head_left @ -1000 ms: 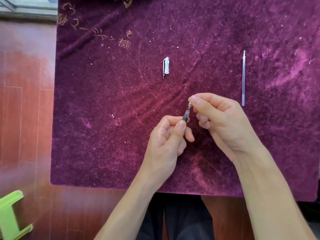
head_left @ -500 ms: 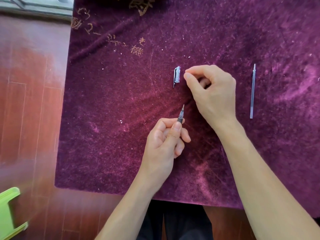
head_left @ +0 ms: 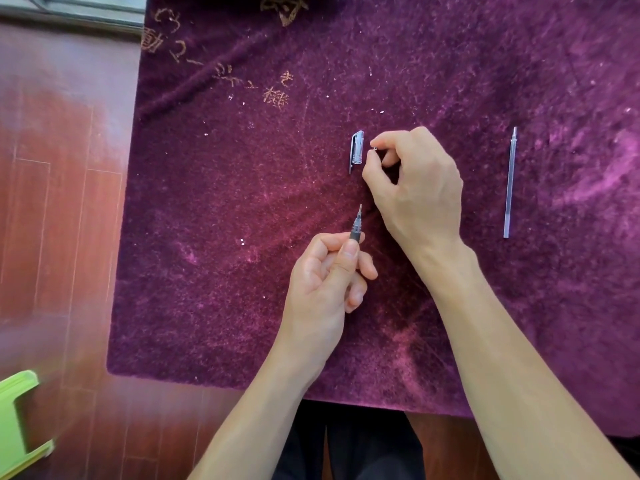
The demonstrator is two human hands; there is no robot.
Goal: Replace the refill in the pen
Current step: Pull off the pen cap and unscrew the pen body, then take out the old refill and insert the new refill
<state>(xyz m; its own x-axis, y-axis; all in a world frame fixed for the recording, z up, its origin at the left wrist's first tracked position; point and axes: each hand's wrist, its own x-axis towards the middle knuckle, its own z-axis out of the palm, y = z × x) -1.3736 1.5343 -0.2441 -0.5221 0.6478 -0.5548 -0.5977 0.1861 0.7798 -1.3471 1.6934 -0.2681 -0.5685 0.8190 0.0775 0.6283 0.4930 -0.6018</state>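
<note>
My left hand is closed around a dark pen; only its front end and thin refill point stick out, aimed away from me. My right hand is further up the purple cloth, thumb and forefinger pinched on a small dark tip piece. That piece is just right of the clear pen cap, which lies on the cloth; I cannot tell if they touch. A long clear refill lies on the cloth, well to the right of my right hand.
The cloth has gold embroidery near its far left corner and rests on a red-brown wooden surface. A light green plastic object sits at the lower left edge. Dark clothing shows below the cloth's near edge.
My right hand left the pen's tip, moved away from me and stopped beside the cap, pinching a small piece. My left hand kept hold of the pen, whose point now shows bare.
</note>
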